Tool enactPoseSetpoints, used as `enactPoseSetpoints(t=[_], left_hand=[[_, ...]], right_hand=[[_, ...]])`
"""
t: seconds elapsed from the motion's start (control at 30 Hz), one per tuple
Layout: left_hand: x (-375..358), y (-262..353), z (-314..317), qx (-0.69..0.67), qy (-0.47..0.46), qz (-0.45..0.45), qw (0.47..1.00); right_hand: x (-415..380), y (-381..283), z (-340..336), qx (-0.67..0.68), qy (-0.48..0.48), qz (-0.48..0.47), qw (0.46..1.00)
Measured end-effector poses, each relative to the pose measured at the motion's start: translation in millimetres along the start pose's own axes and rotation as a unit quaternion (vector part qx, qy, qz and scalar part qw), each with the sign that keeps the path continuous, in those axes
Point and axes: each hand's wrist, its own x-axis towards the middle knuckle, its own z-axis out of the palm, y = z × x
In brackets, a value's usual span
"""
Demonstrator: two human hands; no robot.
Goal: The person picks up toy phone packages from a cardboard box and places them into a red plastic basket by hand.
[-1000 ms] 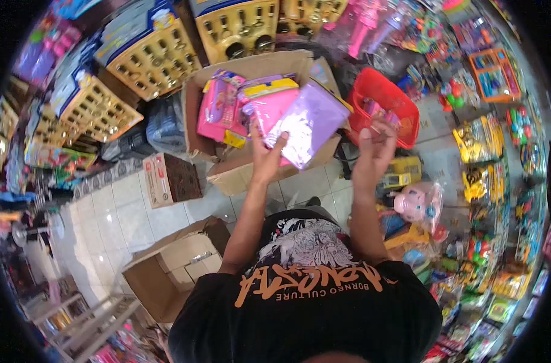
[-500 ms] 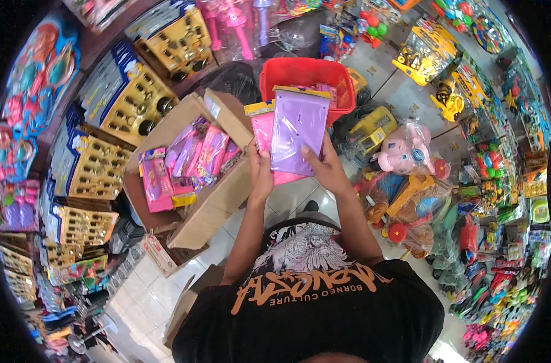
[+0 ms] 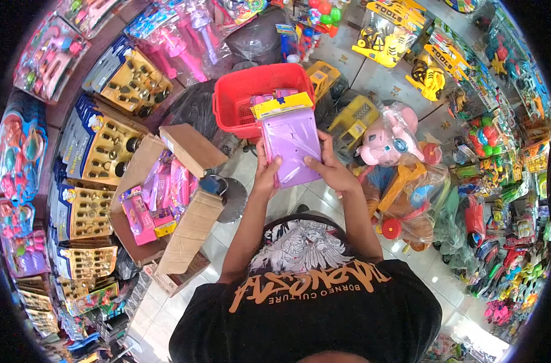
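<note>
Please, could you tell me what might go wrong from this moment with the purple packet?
The purple packet has a shiny wrapper, so it might slip from the left hand and right hand.
Its yellow header overlaps the red basket in this view; it could catch on the rim.

Left forearm, one, bare, reaching forward and angled inward; left grip, one, closed in a pinch, thumb uppermost and pointing forward, fingers bent along the outer side. Right forearm, one, bare, likewise reaching forward and inward; right grip, one, closed in a matching pinch, thumb slanting across toward its counterpart, fingers partly hidden beneath; the pair level, side by side, near each other but apart, in front of the torso.
</note>
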Motion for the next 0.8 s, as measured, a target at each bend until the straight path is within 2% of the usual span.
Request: enactPoseSetpoints(t=[0.07, 0.13, 0.17, 0.23, 0.3, 0.37, 0.4, 0.47, 0.57, 0.6, 0.63, 0.67, 0.7, 0.73, 0.77, 0.8], left_hand=[[8.1, -10.3, 2.5, -0.004, 0.007, -0.009, 1.0], [14.3, -18.5, 6.8, -0.008, 0.016, -0.019, 1.0], [17.1, -22.0, 8.7, 0.014, 0.033, -0.013, 0.999], [21.9, -28.3, 9.7, 0.038, 0.052, -0.006, 0.998], [25.4, -33.6, 9.6, 0.104, 0.058, 0.02, 0.993], [29.4, -30.5, 6.7, 0.092, 0.065, -0.009, 0.994], [31.5, -29.2, 5.5, 0.076, 0.069, -0.038, 0.994], [37.5, -34.4, -2.4, 0.077, 0.079, -0.069, 0.992], [48.1, -29.2, 0.1, 0.127, 0.113, -0.123, 0.978], [55.0, -29.4, -1.9, 0.238, 0.052, -0.051, 0.969], [62.6, -29.4, -3.3, 0.343, -0.012, 0.024, 0.939], [70.8, -30.6, -3.3, 0.391, -0.016, 0.054, 0.919], [79.7, -32.5, -2.5, 0.385, -0.019, 0.051, 0.921], [89.6, -34.9, -2.5, 0.309, 0.009, 0.033, 0.95], [101.1, -36.5, -4.4, 0.232, 0.036, 0.013, 0.972], [116.3, -39.1, -11.0, 0.21, 0.052, 0.046, 0.975]], right_hand=[[2.1, 13.5, -6.6, -0.004, 0.017, -0.015, 1.0], [5.5, 27.4, -8.0, -0.095, 0.143, -0.09, 0.981], [5.1, 32.3, -11.2, -0.094, 0.144, -0.09, 0.981], [6.1, 29.0, -11.2, -0.275, 0.177, -0.128, 0.936], [4.9, 23.8, -5.3, -0.231, 0.182, -0.111, 0.949], [8.4, 22.4, -5.1, -0.298, 0.195, -0.07, 0.932], [12.4, 31.8, -7.7, -0.298, 0.192, -0.067, 0.933], [21.7, 58.9, -13.3, -0.215, 0.252, -0.084, 0.94], [28.8, 50.1, -17.2, -0.148, 0.256, -0.03, 0.955], [34.5, 49.8, -15.5, -0.043, 0.26, -0.011, 0.965], [39.2, 47.1, -18.1, -0.046, 0.262, -0.007, 0.964], [44.7, 42.4, -22.7, -0.114, 0.257, 0.02, 0.96], [50.0, 39.3, -26.9, -0.181, 0.25, 0.049, 0.95], [58.5, 49.3, -30.6, -0.125, 0.26, 0.038, 0.957], [66.5, 50.2, -38.0, -0.131, 0.264, 0.041, 0.955], [75.1, 41.1, -44.2, -0.065, 0.242, 0.078, 0.965]])
